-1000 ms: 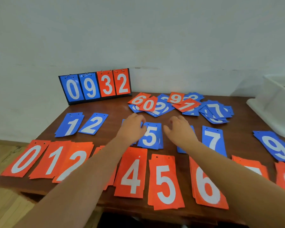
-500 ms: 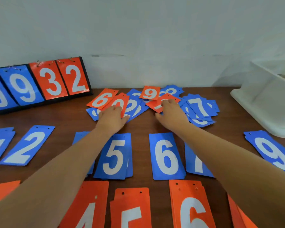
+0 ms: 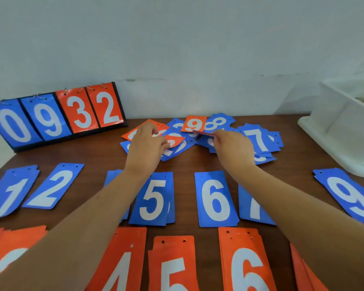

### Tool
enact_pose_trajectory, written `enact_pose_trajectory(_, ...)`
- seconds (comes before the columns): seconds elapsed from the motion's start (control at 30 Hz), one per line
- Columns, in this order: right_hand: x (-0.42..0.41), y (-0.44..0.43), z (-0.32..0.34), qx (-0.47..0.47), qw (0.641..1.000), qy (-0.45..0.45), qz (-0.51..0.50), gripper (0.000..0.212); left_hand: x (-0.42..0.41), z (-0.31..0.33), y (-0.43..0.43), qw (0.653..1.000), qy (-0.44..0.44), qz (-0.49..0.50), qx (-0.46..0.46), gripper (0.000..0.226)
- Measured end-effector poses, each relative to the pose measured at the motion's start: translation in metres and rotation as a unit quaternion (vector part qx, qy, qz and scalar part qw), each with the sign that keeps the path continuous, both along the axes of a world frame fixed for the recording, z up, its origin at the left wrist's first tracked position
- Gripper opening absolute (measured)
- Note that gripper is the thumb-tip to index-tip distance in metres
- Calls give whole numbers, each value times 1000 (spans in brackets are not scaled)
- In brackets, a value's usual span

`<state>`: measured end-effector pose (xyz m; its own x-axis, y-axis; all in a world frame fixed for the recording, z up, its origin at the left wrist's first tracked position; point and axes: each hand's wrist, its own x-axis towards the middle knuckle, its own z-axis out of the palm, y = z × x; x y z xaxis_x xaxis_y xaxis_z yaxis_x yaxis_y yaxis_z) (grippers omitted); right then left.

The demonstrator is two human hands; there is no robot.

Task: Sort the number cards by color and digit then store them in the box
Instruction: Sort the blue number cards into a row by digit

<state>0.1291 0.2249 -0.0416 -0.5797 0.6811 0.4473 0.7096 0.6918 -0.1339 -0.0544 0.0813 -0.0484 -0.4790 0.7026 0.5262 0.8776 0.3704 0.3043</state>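
Right grip (image 3: pixel 233 148) narrow, pinched on orange card (image 3: pixel 204 133) above far pile (image 3: pixel 259 141); left grip (image 3: pixel 147 148) curled atop pile, hold indiscernible

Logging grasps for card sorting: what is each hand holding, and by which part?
Right hand pinches a lifted orange card by its right end. Left hand curls onto a second orange card at its left edge; grip cannot be told.

1. Table (image 3: pixel 187 164), with twelve o'clock at the far wall.
2. Scoreboard stand (image 3: pixel 57 118) upright at ten, on the far edge.
3. Loose card heap (image 3: pixel 259 139) at twelve; box (image 3: pixel 345 131) at two.
4. Middle row (image 3: pixel 215 198) of card stacks runs nine to three; near row (image 3: pixel 172 263) lies before it, at six.
5. Over the heap, left hand (image 3: pixel 147 148) pinches one card (image 3: pixel 175 139), right hand (image 3: pixel 233 150) another card (image 3: pixel 202 132).
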Motion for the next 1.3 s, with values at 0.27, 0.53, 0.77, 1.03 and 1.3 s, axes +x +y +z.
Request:
enact_pose_trajectory(0.27, 48, -76, 39, -345, 868, 358, 15, 24, 69, 49, -51, 986, 127, 36, 100, 10)
enact_pose_trajectory(0.53, 77, -147, 69, -489, 769, 411, 13, 63, 150, 61, -112, 971, 156, 10, 181, 14)
enact_pose_trajectory(0.77, 106, -179, 78, -488, 754, 436, 59, 26, 209, 53, -147, 979, 104, -95, 150, 33)
enact_pose_trajectory(1.03, 152, -197, 79, -496, 765, 404, 75, 19, 220, 67, -175, 917, -357, -1, 176, 23)
enact_pose_trajectory(1.3, 172, -231, 60, -504, 743, 437, 55, 18, 236, 44, -190, 815, -556, -36, 160, 16)
